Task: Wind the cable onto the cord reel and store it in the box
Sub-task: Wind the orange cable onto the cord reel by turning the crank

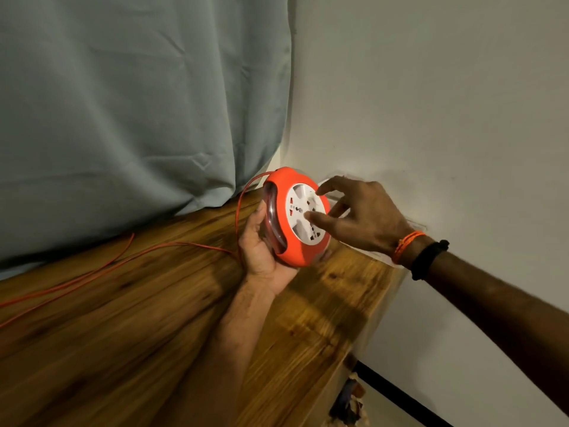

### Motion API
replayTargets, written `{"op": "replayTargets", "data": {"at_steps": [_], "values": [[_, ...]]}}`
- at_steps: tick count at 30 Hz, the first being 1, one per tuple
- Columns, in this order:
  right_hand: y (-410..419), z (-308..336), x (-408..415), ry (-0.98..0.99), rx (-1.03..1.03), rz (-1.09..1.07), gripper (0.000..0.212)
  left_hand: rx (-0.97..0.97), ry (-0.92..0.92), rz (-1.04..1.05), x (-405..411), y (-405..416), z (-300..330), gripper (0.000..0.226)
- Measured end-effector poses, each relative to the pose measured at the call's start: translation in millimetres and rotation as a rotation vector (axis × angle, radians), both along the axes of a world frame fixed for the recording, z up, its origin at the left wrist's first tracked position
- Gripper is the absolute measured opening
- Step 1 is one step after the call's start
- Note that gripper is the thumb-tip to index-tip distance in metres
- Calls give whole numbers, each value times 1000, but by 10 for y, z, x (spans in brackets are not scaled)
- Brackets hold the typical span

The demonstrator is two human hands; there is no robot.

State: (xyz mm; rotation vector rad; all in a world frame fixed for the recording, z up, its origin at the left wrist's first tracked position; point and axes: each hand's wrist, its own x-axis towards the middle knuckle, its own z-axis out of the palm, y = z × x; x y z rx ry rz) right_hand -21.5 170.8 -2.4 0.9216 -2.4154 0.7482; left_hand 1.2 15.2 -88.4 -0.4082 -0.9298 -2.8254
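An orange cord reel (281,241) with a white socket face (303,212) is held upright above the wooden table (123,318). My left hand (261,251) grips it from below and behind, thumb on its clear side window. My right hand (357,220) has its fingers spread, and their tips touch the white face. A thin orange cable (172,244) leaves the top of the reel, loops down its left side and trails left across the table. No box can be seen.
A grey-green curtain (138,103) hangs behind the table. A white wall (431,118) stands on the right, close to the table's right edge. Some white object (328,184) shows behind the reel. Dark clutter (348,399) lies on the floor below.
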Motion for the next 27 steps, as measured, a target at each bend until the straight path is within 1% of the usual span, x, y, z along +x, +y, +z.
{"op": "replayTargets", "data": {"at_steps": [3,5,7,9,13,14,15,16,17,18,19,20,21,23,25,27], "values": [[1,-14,-18,134,187,81,62,11,27,-55,-12,3,-23,91],[-28,-38,-40,210,241,79,67,12,38,-70,-6,12,-16,95],[-65,-72,-81,228,244,82,67,12,56,-82,1,29,-4,98],[-95,-96,-117,202,248,89,65,16,64,-98,7,43,2,101],[-158,-88,-136,162,191,73,63,26,74,-105,10,60,3,98],[-163,-140,-146,118,128,32,62,27,81,-102,10,69,8,96],[-185,-174,-140,25,31,-34,58,26,84,-94,15,79,18,95],[-216,-218,-151,-138,-55,-118,51,18,77,-78,19,89,33,93],[-255,-228,-138,-385,-116,-167,42,9,65,-58,20,92,47,90],[-281,-233,-148,-658,-226,-164,35,6,58,-42,17,96,50,85],[-298,-216,-145,-881,-421,-137,28,10,62,-42,15,101,42,80],[-312,-186,-140,-1001,-599,-95,25,15,75,-50,12,104,29,78],[-321,-169,-147,-1032,-693,-77,25,15,87,-58,11,103,24,78],[-339,-147,-115,-1036,-726,-36,28,8,94,-68,12,96,24,78],[-313,-130,-99,-1044,-690,10,31,0,96,-74,14,88,22,81],[-259,-97,-78,-988,-553,-23,37,-3,80,-65,21,80,25,89]]}}
